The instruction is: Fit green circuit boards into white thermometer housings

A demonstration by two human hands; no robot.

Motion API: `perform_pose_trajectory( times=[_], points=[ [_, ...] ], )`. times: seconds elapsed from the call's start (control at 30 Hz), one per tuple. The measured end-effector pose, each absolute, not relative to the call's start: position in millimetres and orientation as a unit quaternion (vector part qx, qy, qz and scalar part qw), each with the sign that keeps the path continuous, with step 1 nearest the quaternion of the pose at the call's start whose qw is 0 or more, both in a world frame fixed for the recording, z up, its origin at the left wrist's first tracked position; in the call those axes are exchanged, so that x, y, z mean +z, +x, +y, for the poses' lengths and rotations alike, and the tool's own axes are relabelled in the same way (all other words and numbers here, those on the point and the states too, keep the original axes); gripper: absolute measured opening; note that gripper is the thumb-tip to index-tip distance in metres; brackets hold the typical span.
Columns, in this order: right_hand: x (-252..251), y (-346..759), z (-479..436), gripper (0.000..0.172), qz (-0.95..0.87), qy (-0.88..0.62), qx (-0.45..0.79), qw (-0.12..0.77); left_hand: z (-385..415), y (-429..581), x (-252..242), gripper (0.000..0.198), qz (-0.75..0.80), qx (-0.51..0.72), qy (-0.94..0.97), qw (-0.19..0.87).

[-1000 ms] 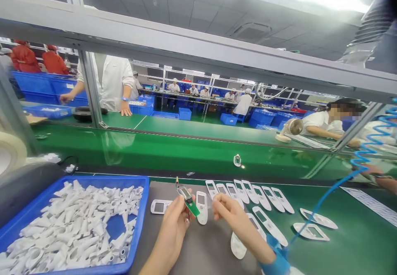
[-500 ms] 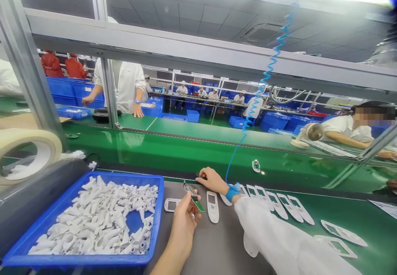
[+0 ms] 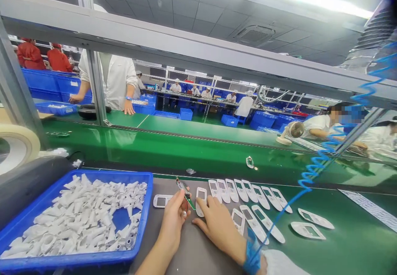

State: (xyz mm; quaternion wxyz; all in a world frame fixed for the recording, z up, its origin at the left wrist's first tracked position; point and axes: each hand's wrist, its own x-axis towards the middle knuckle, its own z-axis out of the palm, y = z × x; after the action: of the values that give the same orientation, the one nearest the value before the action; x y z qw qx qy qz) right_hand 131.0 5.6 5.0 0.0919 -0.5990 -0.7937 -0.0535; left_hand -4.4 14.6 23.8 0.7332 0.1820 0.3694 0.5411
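My left hand (image 3: 175,217) is closed around a green circuit board (image 3: 190,202) with a small silver-and-black part on it, held tilted above the grey mat (image 3: 198,246). A little round metal piece (image 3: 184,214) shows by its fingers. To its right, my right hand (image 3: 218,221) reaches over a white plastic housing (image 3: 201,194) with a window. The index fingertip meets the housing's edge; thumb and fingers are apart. A blue wrist strap (image 3: 252,252) circles that wrist. Another white housing (image 3: 161,200) lies left of the board, partly behind my left hand.
A blue tray (image 3: 149,209) full of white plastic pieces (image 3: 83,213) stands left. Several white housings (image 3: 240,190) lie in rows at right. A small silvery piece (image 3: 191,170) rests at the mat's far edge. The blue coiled cord (image 3: 319,163) crosses the right side.
My right hand has come back from the small piece at the far edge to the white housing. The left hand still holds the board. The view has turned right, and the cord has swung right.
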Motion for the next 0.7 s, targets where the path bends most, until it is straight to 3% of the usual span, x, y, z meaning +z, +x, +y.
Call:
perform_pose_trajectory(
  times=[0.1,0.17,0.3,0.4,0.5,0.7],
  points=[
    [-5,124,3,0.017,-0.761,-0.635,-0.084,0.104,15,-4,22,0.041,0.397,0.539,0.217,0.71],
    [-6,126,4,0.019,-0.737,-0.657,-0.025,0.158,15,-4,22,0.041,0.419,0.53,0.224,0.702],
    [-2,136,3,0.018,-0.619,-0.62,0.302,0.377,14,-5,25,0.043,0.427,0.475,0.247,0.729],
    [1,141,-1,0.021,-0.517,-0.554,0.453,0.469,11,-5,28,0.036,0.398,0.44,0.297,0.749],
    [2,144,-4,0.025,-0.505,-0.541,0.471,0.48,9,-4,29,0.027,0.352,0.43,0.337,0.76],
    [1,147,-10,0.03,-0.626,-0.591,0.32,0.396,11,-2,25,0.024,0.319,0.46,0.326,0.762]
  ],
)
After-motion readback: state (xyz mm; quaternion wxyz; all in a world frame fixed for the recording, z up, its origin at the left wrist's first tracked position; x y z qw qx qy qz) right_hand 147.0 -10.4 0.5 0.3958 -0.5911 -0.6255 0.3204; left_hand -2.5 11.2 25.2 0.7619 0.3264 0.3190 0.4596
